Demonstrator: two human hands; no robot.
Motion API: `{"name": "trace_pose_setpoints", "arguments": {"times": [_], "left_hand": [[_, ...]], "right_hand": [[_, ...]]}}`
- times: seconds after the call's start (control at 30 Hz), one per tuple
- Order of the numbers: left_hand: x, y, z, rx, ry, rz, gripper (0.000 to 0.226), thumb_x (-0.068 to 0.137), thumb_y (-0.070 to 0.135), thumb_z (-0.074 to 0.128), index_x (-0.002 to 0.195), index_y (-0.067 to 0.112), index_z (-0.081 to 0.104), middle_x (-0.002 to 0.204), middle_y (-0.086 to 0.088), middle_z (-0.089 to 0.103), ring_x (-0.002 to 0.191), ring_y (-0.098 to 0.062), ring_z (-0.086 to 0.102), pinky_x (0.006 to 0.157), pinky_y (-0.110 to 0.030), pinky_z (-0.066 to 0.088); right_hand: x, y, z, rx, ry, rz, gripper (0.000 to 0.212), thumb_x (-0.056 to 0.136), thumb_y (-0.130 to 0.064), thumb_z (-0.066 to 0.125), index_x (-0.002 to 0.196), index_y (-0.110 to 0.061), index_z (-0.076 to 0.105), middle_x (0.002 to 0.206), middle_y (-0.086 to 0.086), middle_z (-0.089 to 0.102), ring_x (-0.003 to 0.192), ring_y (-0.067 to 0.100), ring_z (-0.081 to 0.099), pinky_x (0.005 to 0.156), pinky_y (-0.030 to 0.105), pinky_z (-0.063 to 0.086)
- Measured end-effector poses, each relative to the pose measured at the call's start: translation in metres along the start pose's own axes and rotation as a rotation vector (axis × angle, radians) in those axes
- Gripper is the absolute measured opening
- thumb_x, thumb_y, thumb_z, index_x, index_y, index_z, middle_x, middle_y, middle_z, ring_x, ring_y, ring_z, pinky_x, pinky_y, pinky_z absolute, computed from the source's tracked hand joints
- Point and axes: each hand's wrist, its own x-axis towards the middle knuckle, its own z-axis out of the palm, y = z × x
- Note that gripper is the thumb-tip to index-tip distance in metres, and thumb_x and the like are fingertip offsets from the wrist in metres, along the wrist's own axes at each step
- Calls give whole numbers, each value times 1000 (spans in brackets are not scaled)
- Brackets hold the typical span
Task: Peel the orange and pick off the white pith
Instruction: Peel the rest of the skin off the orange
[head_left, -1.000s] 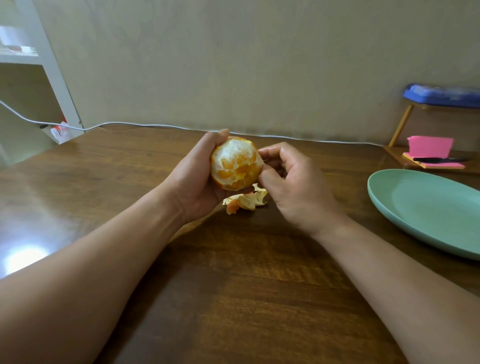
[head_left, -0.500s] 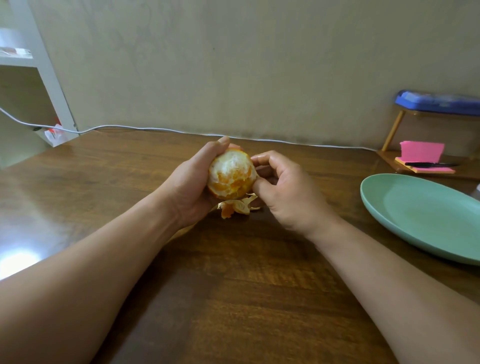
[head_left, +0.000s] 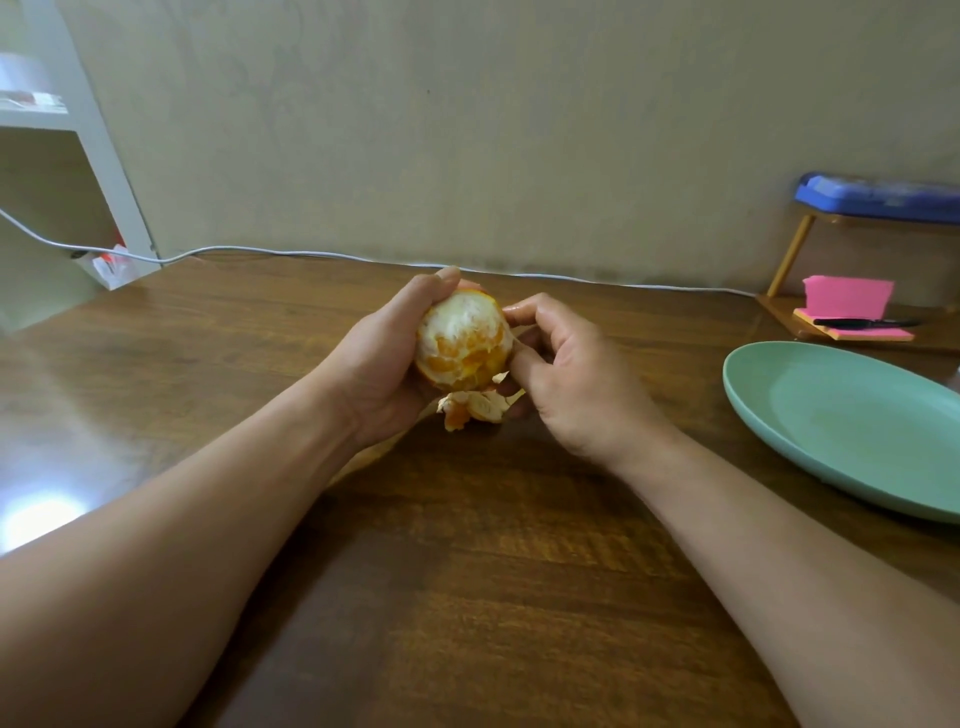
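the left hand (head_left: 384, 364) is gripping the orange (head_left: 462, 340) steady so the right hand (head_left: 566, 374) is pinching the dangling peel (head_left: 472, 408) free

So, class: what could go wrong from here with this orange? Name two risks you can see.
1. The left hand grips the orange where flesh already shows bare; squeezing harder could burst segments.
2. The right hand picks at its side, thumb against it; digging in may tear flesh rather than pith.
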Motion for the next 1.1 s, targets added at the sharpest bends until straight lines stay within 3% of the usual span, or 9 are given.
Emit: {"name": "trace_pose_setpoints", "arguments": {"times": [0.17,0.37,0.47,0.57,0.67,0.73,0.87,1.0,1.1], "left_hand": [[-1,1,4,-66,13,0,29,109,36,52,113,13,68,104,-16,71,89,-27,73,77,-39,62],[-4,4,4,-85,-7,-11,33,109,40,51,105,13,71,97,-13,75,84,-26,75,72,-38,64],[-4,6,2,-18,-24,3,45,108,44,50,94,13,79,96,-14,76,88,-25,75,77,-37,64],[-2,9,1,92,7,-1,40,109,43,49,107,12,75,101,-13,77,88,-23,76,68,-32,61],[0,13,-4,177,8,-10,41,110,40,47,125,11,73,107,-11,77,89,-24,74,70,-33,58],[0,13,-7,198,-20,-25,45,106,47,54,125,10,72,108,-12,76,91,-24,74,74,-36,60],[-2,9,-10,258,-129,-2,52,101,46,65,126,1,65,108,-21,71,85,-31,72,70,-40,60],[-3,7,-11,226,-181,0,47,100,41,62,125,1,63,108,-26,66,79,-35,69,68,-44,55],[-4,7,-10,221,-209,6,37,101,41,59,110,7,69,100,-24,67,77,-35,67,71,-44,51]], "right_hand": [[1,-1,3,-23,52,-39,12,106,-23,67,114,-32,66,90,-4,72,83,19,73,68,52,65],[-2,-6,0,56,15,35,15,106,-29,68,121,-26,66,99,-1,73,87,16,75,64,38,65],[-4,-8,-3,30,-12,101,12,108,-34,62,109,-22,65,94,1,77,79,14,76,62,41,66],[-6,-9,-6,-168,84,-48,14,109,-25,60,98,-20,66,81,-1,75,70,12,73,60,41,62],[-7,-13,-8,-356,183,-221,13,108,-20,60,97,-17,66,73,-5,68,64,10,64,51,27,45],[-8,-16,-6,-429,167,-234,9,107,-20,61,99,-17,65,74,-8,65,64,8,60,52,27,41],[-8,-16,-5,-373,43,-126,10,105,-27,65,113,-22,69,87,-10,72,75,4,67,61,26,52],[-10,-16,-7,-274,9,-95,5,104,-28,68,106,-25,71,83,-8,74,74,8,72,65,41,61],[-7,-15,-6,-208,17,-106,6,102,-24,69,97,-24,69,78,-1,72,72,22,72,62,51,60]]}}
